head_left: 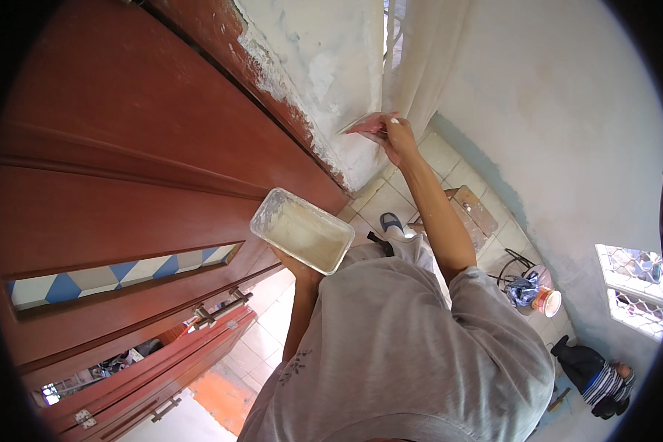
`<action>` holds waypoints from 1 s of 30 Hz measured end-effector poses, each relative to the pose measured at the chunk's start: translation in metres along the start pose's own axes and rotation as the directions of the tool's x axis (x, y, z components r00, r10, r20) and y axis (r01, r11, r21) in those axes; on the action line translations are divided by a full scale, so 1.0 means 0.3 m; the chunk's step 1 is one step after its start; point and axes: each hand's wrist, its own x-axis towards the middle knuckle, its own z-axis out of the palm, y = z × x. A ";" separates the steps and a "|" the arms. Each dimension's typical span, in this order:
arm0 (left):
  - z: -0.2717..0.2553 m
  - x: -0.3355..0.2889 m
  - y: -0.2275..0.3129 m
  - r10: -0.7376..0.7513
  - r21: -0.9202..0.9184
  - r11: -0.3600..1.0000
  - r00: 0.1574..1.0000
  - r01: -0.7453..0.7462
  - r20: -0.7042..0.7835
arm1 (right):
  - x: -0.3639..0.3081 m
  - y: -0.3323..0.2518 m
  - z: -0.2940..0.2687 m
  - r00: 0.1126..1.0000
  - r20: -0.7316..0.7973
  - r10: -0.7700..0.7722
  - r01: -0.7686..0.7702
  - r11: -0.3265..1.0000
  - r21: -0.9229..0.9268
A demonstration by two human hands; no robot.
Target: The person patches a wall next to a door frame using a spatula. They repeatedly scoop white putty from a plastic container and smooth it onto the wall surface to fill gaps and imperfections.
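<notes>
A pale rectangular plastic tub [302, 230], its inside coated with whitish filler, is held up in front of the red door. My left hand [296, 265] supports it from below, with most of the fingers hidden under the tub. Farther ahead, my right hand [398, 140] is closed on a flat reddish putty knife [366, 126]. The blade's edge lies at the white patched wall [335, 81], beside the door frame. Rough white filler [291, 92] runs along the join of frame and wall.
The red wooden door [147, 132] fills the left side. A pale curtain [423, 66] hangs just beyond my right hand. On the tiled floor at right stand a wooden stool [475, 214] and an open bucket [547, 302]. Dark and striped clothing [600, 379] lies at lower right.
</notes>
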 end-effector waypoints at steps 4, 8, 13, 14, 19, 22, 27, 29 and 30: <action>0.023 0.022 -0.034 0.020 0.022 1.000 0.999 -0.019 -0.032 | -0.058 0.030 -0.119 0.995 -0.096 0.019 -0.013 0.998 0.063; 0.021 0.034 -0.071 0.029 -0.032 0.999 0.999 -0.031 -0.044 | 0.044 0.253 -0.381 0.976 -0.172 0.134 -0.147 0.987 -0.064; 0.003 0.037 -0.105 0.096 0.041 0.995 0.991 -0.093 -0.094 | 0.131 0.416 -0.320 0.985 -0.147 0.085 -0.086 0.996 0.004; -0.007 0.043 -0.113 0.116 0.083 0.991 0.987 -0.108 -0.108 | 0.136 0.420 -0.288 0.994 -0.102 0.038 -0.036 0.999 0.026; 0.021 0.050 -0.157 0.158 0.127 0.982 0.981 -0.143 -0.117 | 0.055 0.317 -0.080 0.990 -0.090 -0.112 0.097 0.984 -0.150; 0.125 0.029 -0.182 0.116 -0.084 0.989 0.991 -0.121 -0.063 | -0.064 0.182 0.005 0.997 -0.038 -0.070 0.063 0.985 -0.163; 0.093 0.046 -0.241 0.156 -0.189 0.970 0.988 -0.154 -0.007 | -0.179 0.025 -0.010 1.000 -0.015 0.028 -0.027 0.999 0.025; 0.110 0.040 -0.262 0.199 -0.224 0.958 0.978 -0.181 0.062 | -0.179 0.004 -0.070 0.994 -0.020 0.112 -0.111 0.993 0.048; 0.109 0.037 -0.272 0.215 -0.231 0.953 0.975 -0.196 0.056 | -0.166 0.012 -0.118 0.992 -0.006 0.127 -0.127 0.991 -0.030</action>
